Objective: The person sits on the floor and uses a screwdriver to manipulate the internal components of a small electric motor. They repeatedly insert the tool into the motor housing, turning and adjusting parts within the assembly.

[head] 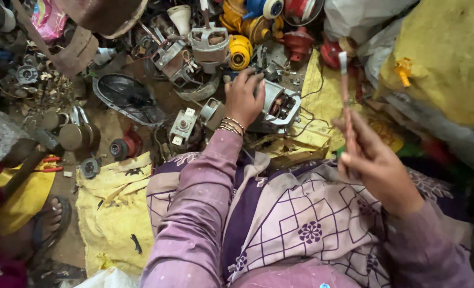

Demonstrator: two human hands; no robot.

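My left hand (244,97) reaches forward and rests on top of a grey electric motor (278,106) that lies on the ground among scrap parts; bangles ring the wrist. My right hand (374,160) is raised at the right and grips a thin reddish-brown tool (345,96) with a pale tip that points up and away from me. A purple patterned cloth (301,224) covers my lap below both arms.
Metal motor housings (209,45), yellow and red motor parts (240,50), a dark fan guard (126,96) and small round parts lie ahead. Yellow sacking (114,213) lies at the left, a big yellow sack (450,58) at the right. Another person's sandalled foot (47,221) shows at lower left.
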